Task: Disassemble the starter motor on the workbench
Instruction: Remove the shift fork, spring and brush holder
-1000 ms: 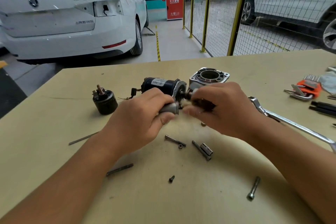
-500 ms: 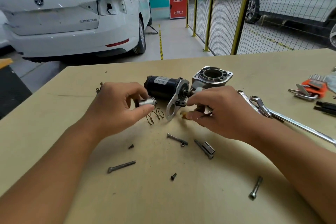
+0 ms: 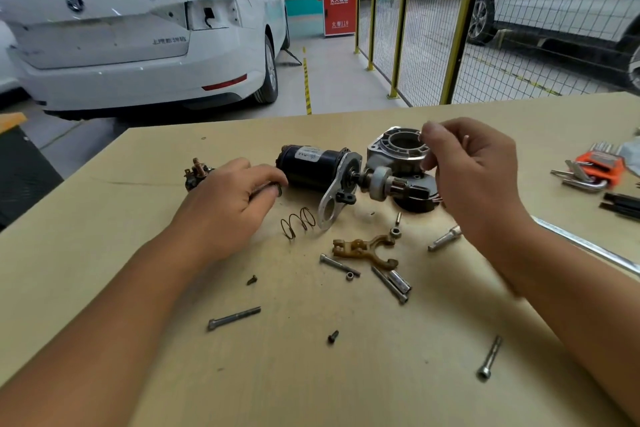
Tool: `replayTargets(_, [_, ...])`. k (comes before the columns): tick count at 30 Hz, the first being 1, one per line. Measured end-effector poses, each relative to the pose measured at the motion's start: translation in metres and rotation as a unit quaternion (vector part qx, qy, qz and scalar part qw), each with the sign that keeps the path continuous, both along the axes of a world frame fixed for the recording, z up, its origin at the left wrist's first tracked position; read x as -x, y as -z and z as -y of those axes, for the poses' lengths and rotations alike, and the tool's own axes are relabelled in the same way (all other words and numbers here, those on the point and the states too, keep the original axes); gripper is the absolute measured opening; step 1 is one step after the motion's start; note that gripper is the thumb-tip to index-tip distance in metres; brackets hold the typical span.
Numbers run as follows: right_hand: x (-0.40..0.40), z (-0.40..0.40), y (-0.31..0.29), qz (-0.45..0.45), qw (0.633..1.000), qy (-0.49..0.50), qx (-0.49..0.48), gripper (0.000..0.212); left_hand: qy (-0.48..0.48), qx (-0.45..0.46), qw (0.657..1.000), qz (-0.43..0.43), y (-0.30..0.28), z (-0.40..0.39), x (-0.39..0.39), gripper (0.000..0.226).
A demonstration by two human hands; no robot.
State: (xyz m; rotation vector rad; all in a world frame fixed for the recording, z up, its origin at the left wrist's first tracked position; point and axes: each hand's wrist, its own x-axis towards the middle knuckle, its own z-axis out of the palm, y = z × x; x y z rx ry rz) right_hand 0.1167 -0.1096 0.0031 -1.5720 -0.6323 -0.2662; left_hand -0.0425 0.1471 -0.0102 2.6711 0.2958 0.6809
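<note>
The motor [image 3: 311,166] lies on its side in the middle of the counter [image 3: 104,253], black body to the left, its silver flange [image 3: 334,194] propping it so it cannot roll. The shaft with its pinion [image 3: 379,184] points right, toward the housing [image 3: 398,149] and a dark cap [image 3: 415,198] just behind it.

The left hand [image 3: 225,208] rests on the counter beside the motor's rear end, fingers curled round a small metal plunger [image 3: 273,189]; it looks about to set this down among the loose parts. The right hand [image 3: 474,170] hovers above the housing with fingers loosely curled. Whether it pinches something small at the fingertips I cannot tell.

Removed pieces are spread in front of the motor, probably to keep them in reach and in sight: a spring [image 3: 299,222] touching the flange's foot, a tan fork [image 3: 363,250], several bolts [image 3: 233,318], a nut [image 3: 395,231] and small screws [image 3: 332,336]. The solenoid [image 3: 195,172] stands apart at left, partly hidden by the left hand.

Hex keys [image 3: 588,173] and a wrench [image 3: 588,246] lie to the right.
</note>
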Motion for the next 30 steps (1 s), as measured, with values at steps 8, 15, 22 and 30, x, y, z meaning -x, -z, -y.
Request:
replayTargets(8, [0.001, -0.001, -0.009, -0.177, 0.970, -0.123, -0.117, 0.035, -0.036, 0.009, 0.999, -0.011, 0.002, 0.010, 0.001, 0.021])
replayTargets(15, [0.003, -0.002, -0.008, -0.161, 0.976, -0.090, -0.119, 0.030, -0.060, -0.006, 0.995, 0.077, -0.003, 0.023, 0.002, 0.018])
replayTargets(22, [-0.003, 0.005, 0.002, 0.166, 0.942, 0.055, 0.288, 0.019, -0.067, -0.110, 0.990, 0.053, 0.000, 0.063, -0.009, 0.056])
replayTargets(30, [-0.002, -0.013, 0.012, 0.229, 0.854, 0.064, 0.463, 0.071, -0.092, -0.157, 0.982, 0.049, 0.009, 0.079, -0.025, 0.028])
